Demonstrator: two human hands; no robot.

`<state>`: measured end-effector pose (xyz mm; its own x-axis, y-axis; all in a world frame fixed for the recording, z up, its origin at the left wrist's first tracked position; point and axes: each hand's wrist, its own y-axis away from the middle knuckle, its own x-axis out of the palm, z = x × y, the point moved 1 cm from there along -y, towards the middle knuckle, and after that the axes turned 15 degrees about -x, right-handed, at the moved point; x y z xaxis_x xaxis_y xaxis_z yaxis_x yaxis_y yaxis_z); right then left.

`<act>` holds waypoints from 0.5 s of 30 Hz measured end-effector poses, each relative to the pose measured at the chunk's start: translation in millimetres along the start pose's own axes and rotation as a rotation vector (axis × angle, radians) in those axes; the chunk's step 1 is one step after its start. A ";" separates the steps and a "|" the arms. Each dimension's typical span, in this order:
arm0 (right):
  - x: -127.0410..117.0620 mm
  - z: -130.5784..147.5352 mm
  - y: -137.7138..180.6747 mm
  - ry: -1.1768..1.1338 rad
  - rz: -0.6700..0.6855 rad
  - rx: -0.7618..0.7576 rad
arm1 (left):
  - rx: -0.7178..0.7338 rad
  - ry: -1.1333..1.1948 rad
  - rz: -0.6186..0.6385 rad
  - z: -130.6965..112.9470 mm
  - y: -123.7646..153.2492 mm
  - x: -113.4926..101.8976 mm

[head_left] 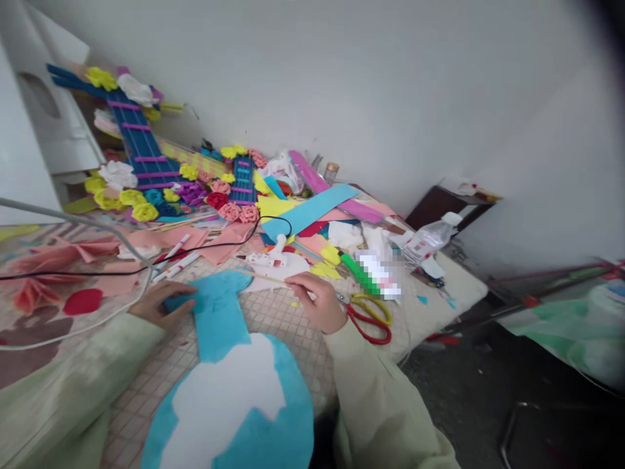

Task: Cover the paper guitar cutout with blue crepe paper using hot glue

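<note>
A guitar-shaped blue paper cutout (pixel 219 329) lies in front of me, with a white patch (pixel 229 384) over much of its rounded body. At the left edge of its head, my left hand (pixel 159 303) pinches the blue paper between thumb and fingers. My right hand (pixel 317 301) grips a thin wooden stick (pixel 271 279), whose far end reaches over the right side of the cutout's head. A white glue gun (pixel 263 259) rests just beyond the stick. Scissors with red and yellow handles (pixel 374 319) lie beside my right wrist.
Blue paper guitars (pixel 141 146) with paper flowers lean at the back left. Coloured paper strips (pixel 312 208) are piled behind. A plastic bottle (pixel 432 238) lies near the table's right edge. A black cable (pixel 209 245) and a pale cable (pixel 124 241) cross the left side.
</note>
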<state>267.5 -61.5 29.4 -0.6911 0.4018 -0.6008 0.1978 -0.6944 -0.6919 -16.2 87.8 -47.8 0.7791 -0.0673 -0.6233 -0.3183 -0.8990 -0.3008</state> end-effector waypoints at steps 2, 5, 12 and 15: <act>-10.1 -0.9 14.8 0.061 -0.002 0.037 | -0.023 0.014 -0.002 -2.3 0.3 -1.3; -20.7 -4.9 37.2 0.120 -0.002 0.054 | -0.036 0.027 -0.011 -6.9 0.5 -3.0; -32.9 13.3 53.0 0.255 -0.063 0.081 | -0.041 -0.022 -0.054 -12.3 4.1 -4.5; -52.8 47.8 41.0 0.238 -0.160 0.094 | -0.018 -0.015 -0.043 -13.6 4.8 -4.2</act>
<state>278.8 -139.6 51.9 -0.5233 0.6316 -0.5720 0.0266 -0.6588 -0.7518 -13.7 77.9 -36.7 0.7836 -0.0219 -0.6209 -0.2748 -0.9085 -0.3147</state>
